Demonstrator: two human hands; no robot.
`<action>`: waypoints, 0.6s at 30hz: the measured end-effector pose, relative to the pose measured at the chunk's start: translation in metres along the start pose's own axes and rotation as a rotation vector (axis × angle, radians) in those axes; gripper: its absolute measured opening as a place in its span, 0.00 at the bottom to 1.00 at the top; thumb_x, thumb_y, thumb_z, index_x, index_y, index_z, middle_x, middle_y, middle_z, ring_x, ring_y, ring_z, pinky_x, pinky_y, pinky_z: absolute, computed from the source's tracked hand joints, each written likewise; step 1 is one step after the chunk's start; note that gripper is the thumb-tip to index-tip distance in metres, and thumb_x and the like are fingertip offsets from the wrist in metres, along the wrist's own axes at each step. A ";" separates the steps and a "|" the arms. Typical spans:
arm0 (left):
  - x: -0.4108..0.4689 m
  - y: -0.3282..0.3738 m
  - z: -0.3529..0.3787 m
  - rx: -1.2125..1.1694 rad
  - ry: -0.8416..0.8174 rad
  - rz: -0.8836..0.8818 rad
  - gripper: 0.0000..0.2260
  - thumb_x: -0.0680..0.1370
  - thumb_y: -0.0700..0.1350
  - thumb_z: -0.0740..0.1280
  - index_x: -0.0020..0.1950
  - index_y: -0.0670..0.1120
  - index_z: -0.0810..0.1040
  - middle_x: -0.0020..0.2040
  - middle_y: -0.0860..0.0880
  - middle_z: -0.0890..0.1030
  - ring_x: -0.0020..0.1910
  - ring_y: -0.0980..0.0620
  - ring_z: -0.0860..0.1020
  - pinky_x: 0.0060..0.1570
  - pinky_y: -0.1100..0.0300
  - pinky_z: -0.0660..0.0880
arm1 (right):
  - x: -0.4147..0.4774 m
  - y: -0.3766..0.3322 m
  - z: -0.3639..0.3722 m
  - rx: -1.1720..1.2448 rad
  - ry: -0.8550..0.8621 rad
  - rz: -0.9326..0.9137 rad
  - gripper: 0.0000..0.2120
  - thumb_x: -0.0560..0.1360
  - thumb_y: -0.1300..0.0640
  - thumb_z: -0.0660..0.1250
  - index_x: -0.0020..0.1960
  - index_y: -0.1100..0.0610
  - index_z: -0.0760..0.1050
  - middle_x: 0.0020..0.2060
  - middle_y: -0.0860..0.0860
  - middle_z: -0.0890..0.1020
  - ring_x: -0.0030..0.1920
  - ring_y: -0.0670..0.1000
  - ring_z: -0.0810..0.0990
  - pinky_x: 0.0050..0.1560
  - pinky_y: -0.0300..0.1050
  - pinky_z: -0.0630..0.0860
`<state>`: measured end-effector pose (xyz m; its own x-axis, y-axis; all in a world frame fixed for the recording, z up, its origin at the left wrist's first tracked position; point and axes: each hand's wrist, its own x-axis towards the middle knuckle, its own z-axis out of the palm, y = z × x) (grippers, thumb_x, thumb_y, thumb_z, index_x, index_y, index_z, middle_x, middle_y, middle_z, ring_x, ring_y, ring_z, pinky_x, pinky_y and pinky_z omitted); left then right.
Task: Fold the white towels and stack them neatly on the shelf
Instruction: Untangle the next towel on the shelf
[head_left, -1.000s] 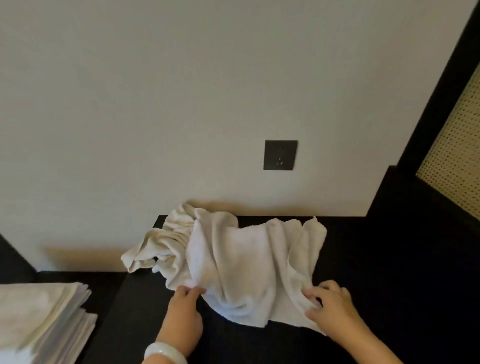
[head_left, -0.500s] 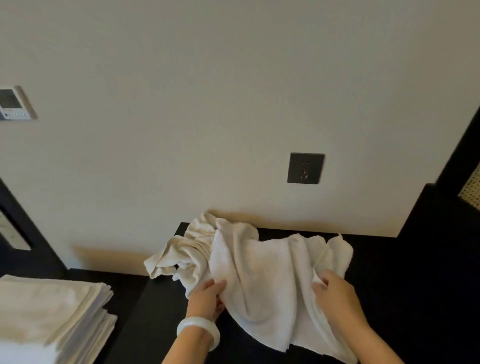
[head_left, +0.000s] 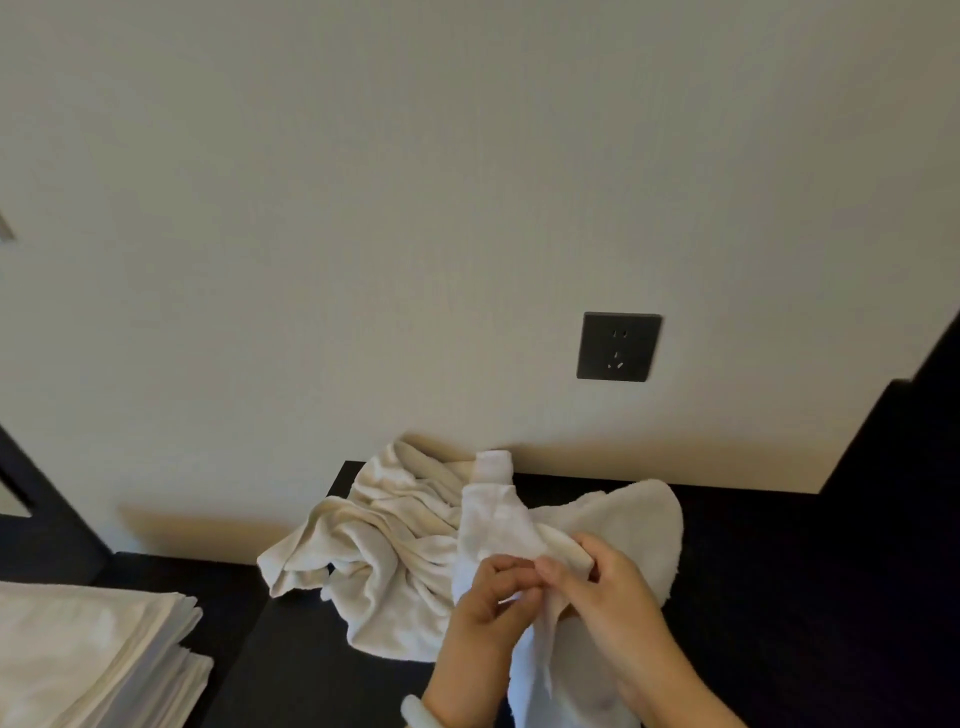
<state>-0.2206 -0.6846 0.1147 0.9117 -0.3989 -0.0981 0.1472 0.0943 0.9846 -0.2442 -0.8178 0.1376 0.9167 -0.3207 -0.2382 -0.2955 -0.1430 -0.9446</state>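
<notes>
Above the dark worktop, left hand and right hand pinch a white towel, fingers clamped on its edge; finding corners likely comes next, folded stack waiting nearby.

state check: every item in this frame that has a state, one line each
left hand: closed, pinching the towel's edge
right hand: closed, pinching the same edge, fingertips meeting the left hand's
towel: unfolded, bunched, partly lifted off the dark surface
rumpled pile: unfolded, lying against the wall
folded stack: folded flat, layered, lower left
wall socket: nothing plugged in
bracelet: on the left wrist
</notes>
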 end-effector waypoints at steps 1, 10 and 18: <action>0.003 -0.003 0.001 -0.125 0.014 -0.062 0.09 0.74 0.42 0.71 0.52 0.41 0.84 0.54 0.40 0.82 0.55 0.44 0.81 0.57 0.52 0.77 | 0.001 0.003 -0.002 0.044 0.029 0.004 0.07 0.76 0.51 0.71 0.51 0.52 0.80 0.42 0.49 0.85 0.46 0.48 0.84 0.50 0.49 0.81; 0.031 0.002 -0.006 -0.342 0.374 -0.306 0.09 0.78 0.43 0.69 0.43 0.38 0.78 0.31 0.44 0.77 0.32 0.49 0.76 0.38 0.55 0.76 | 0.005 0.000 -0.012 0.129 -0.106 0.094 0.08 0.77 0.53 0.70 0.52 0.55 0.82 0.43 0.52 0.86 0.48 0.54 0.85 0.55 0.54 0.80; 0.033 0.040 -0.018 0.335 0.410 0.181 0.06 0.76 0.44 0.71 0.41 0.46 0.77 0.35 0.49 0.76 0.36 0.54 0.74 0.43 0.59 0.74 | 0.001 -0.022 -0.012 -0.013 0.357 -0.205 0.07 0.79 0.54 0.65 0.54 0.50 0.81 0.49 0.44 0.80 0.47 0.40 0.79 0.42 0.28 0.72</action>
<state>-0.1774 -0.6779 0.1487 0.9955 -0.0094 0.0943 -0.0944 -0.1934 0.9766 -0.2402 -0.8257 0.1606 0.8067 -0.5888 0.0499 -0.1223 -0.2490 -0.9608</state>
